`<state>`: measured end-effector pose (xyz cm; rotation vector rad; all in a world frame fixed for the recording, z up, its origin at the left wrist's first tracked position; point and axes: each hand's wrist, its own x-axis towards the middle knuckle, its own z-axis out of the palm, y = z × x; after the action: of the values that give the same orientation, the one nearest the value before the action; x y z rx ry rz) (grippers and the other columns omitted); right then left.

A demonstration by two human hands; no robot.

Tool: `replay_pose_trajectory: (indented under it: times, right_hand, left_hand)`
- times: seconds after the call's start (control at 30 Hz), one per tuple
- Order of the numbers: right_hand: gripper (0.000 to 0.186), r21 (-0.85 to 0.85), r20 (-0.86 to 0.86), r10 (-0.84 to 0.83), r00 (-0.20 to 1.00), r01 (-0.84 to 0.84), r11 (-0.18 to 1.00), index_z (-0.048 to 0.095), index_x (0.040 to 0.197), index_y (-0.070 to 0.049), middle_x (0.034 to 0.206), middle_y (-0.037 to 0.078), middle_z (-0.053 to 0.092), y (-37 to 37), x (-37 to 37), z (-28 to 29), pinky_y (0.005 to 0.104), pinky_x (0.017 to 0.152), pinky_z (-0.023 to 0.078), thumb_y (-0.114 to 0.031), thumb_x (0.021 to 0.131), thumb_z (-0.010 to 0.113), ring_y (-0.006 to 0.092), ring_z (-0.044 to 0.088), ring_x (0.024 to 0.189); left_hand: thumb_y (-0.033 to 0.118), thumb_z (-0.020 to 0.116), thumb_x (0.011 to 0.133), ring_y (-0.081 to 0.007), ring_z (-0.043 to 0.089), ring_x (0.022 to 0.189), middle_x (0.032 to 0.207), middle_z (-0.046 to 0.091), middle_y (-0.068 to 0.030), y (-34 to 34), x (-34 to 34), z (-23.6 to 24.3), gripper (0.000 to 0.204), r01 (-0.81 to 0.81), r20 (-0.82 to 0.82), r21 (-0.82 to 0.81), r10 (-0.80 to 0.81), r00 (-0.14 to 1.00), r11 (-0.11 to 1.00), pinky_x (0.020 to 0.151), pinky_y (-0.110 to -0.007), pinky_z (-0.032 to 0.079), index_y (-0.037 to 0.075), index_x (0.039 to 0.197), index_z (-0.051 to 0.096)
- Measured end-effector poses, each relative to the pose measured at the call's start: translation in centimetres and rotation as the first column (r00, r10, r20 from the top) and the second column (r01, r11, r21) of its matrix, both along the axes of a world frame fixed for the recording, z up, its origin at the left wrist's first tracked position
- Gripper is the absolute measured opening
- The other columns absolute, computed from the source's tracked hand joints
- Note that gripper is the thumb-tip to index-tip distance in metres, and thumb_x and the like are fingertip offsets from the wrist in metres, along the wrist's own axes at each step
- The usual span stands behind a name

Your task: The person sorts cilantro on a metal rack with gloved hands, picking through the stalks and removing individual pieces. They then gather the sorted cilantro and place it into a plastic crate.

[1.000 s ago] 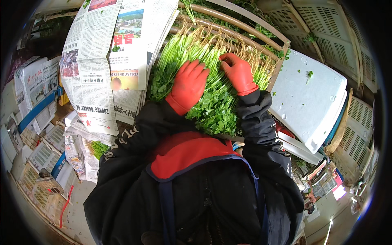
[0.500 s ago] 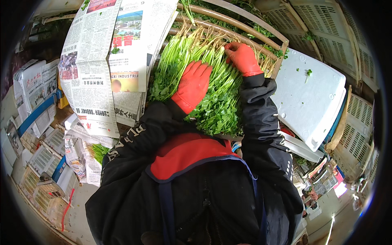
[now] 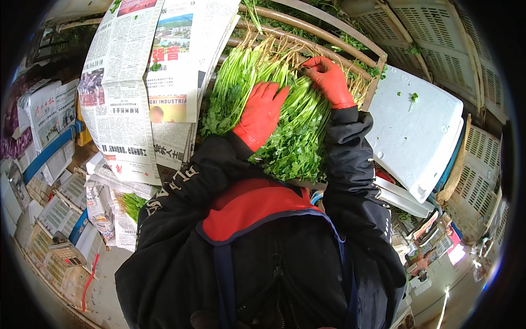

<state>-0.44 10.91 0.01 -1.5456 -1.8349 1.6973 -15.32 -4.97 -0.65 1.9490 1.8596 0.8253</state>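
A wide layer of coriander [image 3: 296, 137] lies in front of me, leaves toward me and pale stems and brown roots at the far side. My left hand [image 3: 262, 112], in a red glove, rests flat on the stems with its fingers stretched out. At the root ends on the right, my right hand [image 3: 327, 81], also gloved in red, is closed in a pinch on a few coriander stems. The exact spot between its fingertips is partly hidden by the fingers.
Sheets of newspaper [image 3: 123, 93] hang beside the coriander on the left. A slatted brown rack [image 3: 323, 41] lies beneath and beyond it. To the right is a white foam lid [image 3: 413, 129] with leaf scraps. Plastic crates [image 3: 438, 33] stand behind, and newspaper-wrapped greens [image 3: 131, 205] lie lower left.
My right hand has shifted slightly at the root ends, and its fingers have turned a little. My left hand has slid slightly to the right, still flat on the stems.
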Motion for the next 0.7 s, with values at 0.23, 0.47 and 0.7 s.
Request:
replay_pose_trajectory:
  times: [0.23, 0.47, 0.7]
  right_hand:
    - [0.029, 0.031, 0.267, 0.267, 0.926, -0.285, 0.958, 0.066, 0.099, -0.003, 0.075, 0.014, 0.067, 1.1, -1.4, 0.6, 0.034, 0.066, 0.051, -0.02, 0.076, 0.063, 0.0198, 0.067, 0.07]
    - [0.015, -0.004, 0.036, 0.102, 0.994, -0.102, 0.995, 0.067, 0.092, -0.006, 0.082, 0.004, 0.065, -1.3, 0.3, 2.3, 0.0248, 0.064, 0.045, -0.014, 0.08, 0.067, 0.0118, 0.058, 0.069]
    - [0.021, -0.299, -0.22, 0.124, 0.968, -0.188, 0.936, 0.063, 0.103, -0.002, 0.084, -0.001, 0.064, -1.9, 0.8, 5.0, 0.0216, 0.063, 0.047, -0.012, 0.084, 0.066, 0.0078, 0.06, 0.073]
  left_hand:
    - [0.002, 0.055, 0.078, -0.0342, 0.054, 0.101, 0.106, 0.055, -0.0168, 0.3, 0.2, 0.7, 0.035, -0.02, 0.015, 0.007, 0.02, 1.0, 1.0, 0.095, -0.046, 0.042, 0.0, 0.113, 0.057]
    - [0.002, 0.056, 0.079, -0.0346, 0.054, 0.1, 0.104, 0.056, -0.0169, 0.2, 0.0, 0.4, 0.032, -0.073, 0.018, -0.03, 0.074, 0.997, 0.997, 0.094, -0.046, 0.042, -0.002, 0.111, 0.057]
    - [0.002, 0.057, 0.079, -0.0343, 0.055, 0.097, 0.104, 0.056, -0.0159, 0.3, 0.2, 0.3, 0.029, -0.075, 0.037, 0.016, 0.074, 0.997, 0.997, 0.092, -0.044, 0.043, -0.001, 0.108, 0.058]
